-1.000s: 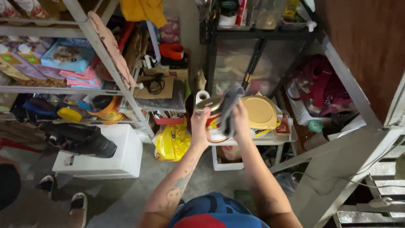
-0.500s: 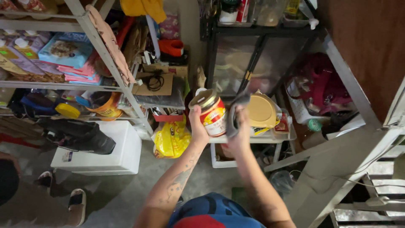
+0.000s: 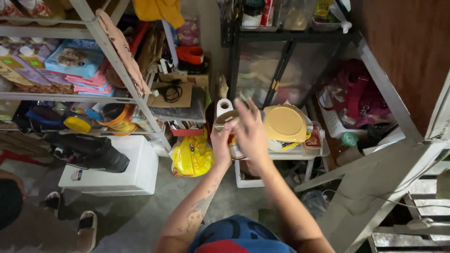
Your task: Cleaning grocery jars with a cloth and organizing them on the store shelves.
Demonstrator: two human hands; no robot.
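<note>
Red-and-white labelled can (image 3: 230,140), metal top, gripped between both hands (image 3: 241,136)

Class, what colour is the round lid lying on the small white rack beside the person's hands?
Pale yellow; the lid shows best in the head view.

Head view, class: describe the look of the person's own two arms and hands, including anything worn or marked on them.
Both arms are bare, with no sleeves, gloves or watch in view. The left forearm bears dark tattoo markings. The left hand and right hand are bare; the right is motion-blurred, so rings cannot be ruled out.
</note>
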